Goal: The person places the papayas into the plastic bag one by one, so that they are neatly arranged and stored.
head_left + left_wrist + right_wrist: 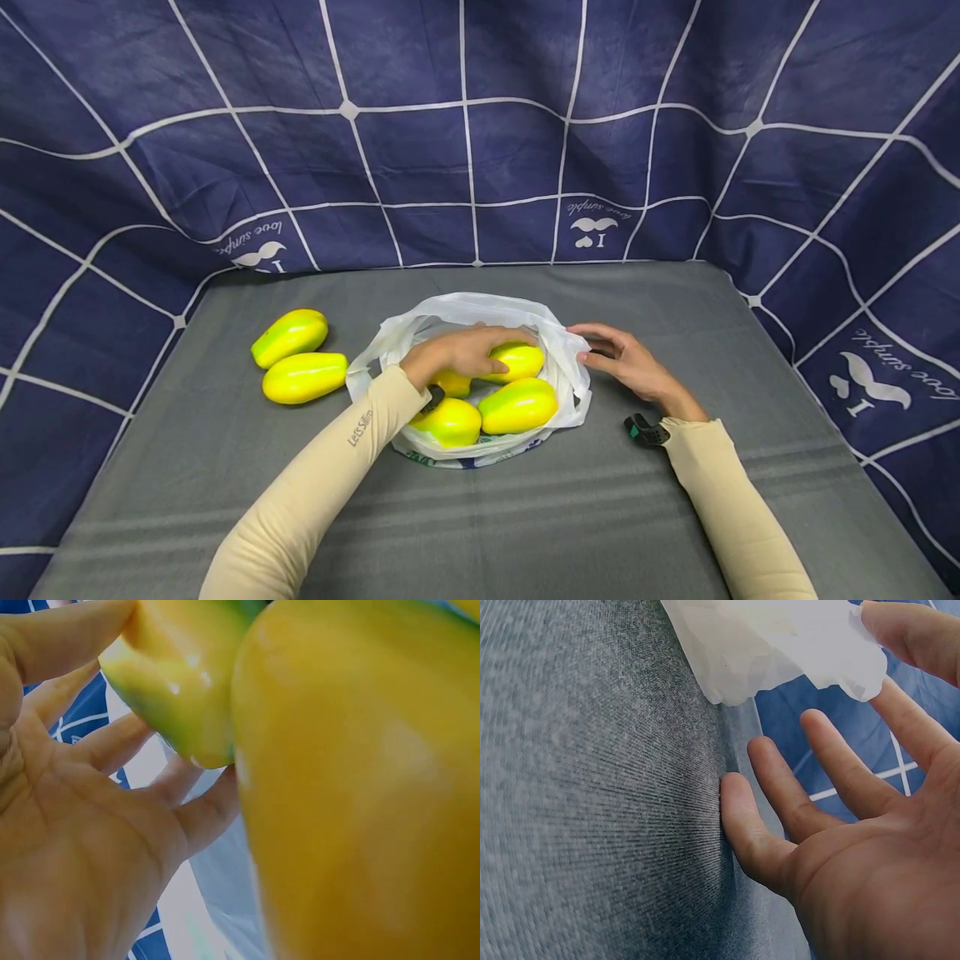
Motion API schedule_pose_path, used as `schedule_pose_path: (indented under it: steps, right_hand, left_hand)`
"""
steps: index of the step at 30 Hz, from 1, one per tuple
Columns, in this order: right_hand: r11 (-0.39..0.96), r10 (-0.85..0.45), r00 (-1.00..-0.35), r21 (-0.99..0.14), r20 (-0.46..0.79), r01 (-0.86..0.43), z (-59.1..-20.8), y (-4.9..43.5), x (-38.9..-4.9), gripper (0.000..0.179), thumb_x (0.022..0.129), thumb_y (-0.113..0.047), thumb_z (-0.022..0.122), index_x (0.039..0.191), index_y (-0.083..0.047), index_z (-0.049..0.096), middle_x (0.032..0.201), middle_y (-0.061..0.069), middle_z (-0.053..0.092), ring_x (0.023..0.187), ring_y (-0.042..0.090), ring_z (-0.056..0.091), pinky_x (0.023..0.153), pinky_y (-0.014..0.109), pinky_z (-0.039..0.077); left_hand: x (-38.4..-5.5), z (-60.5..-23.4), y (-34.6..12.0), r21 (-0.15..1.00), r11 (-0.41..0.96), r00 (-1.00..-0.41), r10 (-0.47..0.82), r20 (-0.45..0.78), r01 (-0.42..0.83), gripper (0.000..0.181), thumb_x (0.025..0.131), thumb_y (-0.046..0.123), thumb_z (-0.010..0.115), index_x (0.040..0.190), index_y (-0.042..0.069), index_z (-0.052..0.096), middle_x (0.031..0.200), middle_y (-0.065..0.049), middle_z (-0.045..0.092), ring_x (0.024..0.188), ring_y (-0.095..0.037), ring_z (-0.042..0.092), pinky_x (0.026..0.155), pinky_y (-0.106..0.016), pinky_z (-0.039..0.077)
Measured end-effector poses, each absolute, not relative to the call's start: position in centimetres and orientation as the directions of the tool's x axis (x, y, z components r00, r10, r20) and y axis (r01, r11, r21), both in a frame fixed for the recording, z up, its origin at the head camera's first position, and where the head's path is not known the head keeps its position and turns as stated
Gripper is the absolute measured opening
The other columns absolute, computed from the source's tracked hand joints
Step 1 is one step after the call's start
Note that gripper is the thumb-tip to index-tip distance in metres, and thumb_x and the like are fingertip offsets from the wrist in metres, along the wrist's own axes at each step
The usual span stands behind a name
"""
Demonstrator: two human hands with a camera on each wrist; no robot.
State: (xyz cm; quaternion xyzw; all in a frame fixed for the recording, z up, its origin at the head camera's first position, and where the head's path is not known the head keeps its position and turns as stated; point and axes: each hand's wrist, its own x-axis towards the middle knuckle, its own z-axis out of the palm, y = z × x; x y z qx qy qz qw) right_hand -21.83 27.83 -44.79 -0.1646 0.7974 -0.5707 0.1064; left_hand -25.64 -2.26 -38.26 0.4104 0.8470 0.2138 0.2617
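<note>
A white plastic bag (468, 304) stands with its mouth open at the middle of the table, several yellow-green papayas inside. My left hand (467, 350) reaches over its left rim and grips the rear right papaya (522, 362). In the left wrist view, the thumb lies on that papaya (184, 682) and the fingers are around its far side. Another papaya (519, 406) sits in front of it. On the bag's right side, my right hand (630, 367) pinches the rim between thumb and index finger; the other fingers (769, 776) are spread apart, off the plastic (780, 645).
Two more papayas (291, 336) lie side by side on the grey tabletop (585, 517), left of the bag. A navy cloth (420, 158) with a white grid hangs behind the table and along both sides.
</note>
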Motion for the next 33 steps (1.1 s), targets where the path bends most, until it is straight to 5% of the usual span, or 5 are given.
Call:
schedule_pose_path:
  steps: [4, 16, 24, 33]
  right_hand:
    - [0.297, -0.382, -0.924, -0.945, 0.013, -0.136, -44.66, 27.81, -21.82, 0.048, 0.095, -0.017, 0.07, 0.141, -0.011, 0.056, 0.146, 0.01, 0.052, 0.124, 0.025, 0.058, 0.097, 0.021, 0.05]
    - [0.305, -0.385, -0.923, -0.942, 0.014, -0.141, -44.64, 27.79, -21.78, 0.048, 0.095, -0.017, 0.07, 0.141, -0.011, 0.056, 0.146, 0.011, 0.053, 0.124, 0.028, 0.057, 0.096, 0.02, 0.05]
    - [0.303, -0.39, -0.921, -0.943, 0.008, -0.136, -44.79, 27.84, -21.7, 0.048, 0.096, -0.018, 0.069, 0.141, -0.01, 0.056, 0.147, 0.012, 0.052, 0.129, 0.034, 0.054, 0.096, 0.019, 0.049]
    - [0.304, -0.381, -0.925, -0.942, 0.015, -0.141, -44.84, 27.82, -21.83, 0.048, 0.095, -0.016, 0.07, 0.141, -0.011, 0.057, 0.145, 0.011, 0.054, 0.123, 0.02, 0.059, 0.096, 0.02, 0.049]
  left_hand:
    - [-25.55, -38.12, -2.21, 0.556, 0.581, -0.532, 0.803, -0.27, 0.595, 0.057, 0.101, 0.01, 0.056, 0.154, 0.024, 0.04, 0.162, -0.004, 0.035, 0.151, -0.025, 0.028, 0.126, -0.05, 0.01]
    - [-25.37, -37.79, -2.12, 0.551, 0.569, -0.53, 0.811, -0.25, 0.611, 0.058, 0.098, 0.001, 0.055, 0.151, 0.021, 0.045, 0.152, -0.009, 0.047, 0.139, -0.026, 0.043, 0.12, -0.045, 0.031]
    - [-25.22, -37.76, -1.73, 0.545, 0.573, -0.531, 0.808, -0.254, 0.612, 0.057, 0.098, 0.001, 0.055, 0.151, 0.02, 0.046, 0.151, -0.01, 0.048, 0.14, -0.027, 0.042, 0.121, -0.045, 0.029]
    - [-25.2, -37.6, -1.98, 0.541, 0.575, -0.552, 0.802, -0.227, 0.613, 0.057, 0.097, 0.0, 0.056, 0.15, 0.02, 0.047, 0.152, -0.009, 0.048, 0.142, -0.027, 0.041, 0.122, -0.043, 0.028]
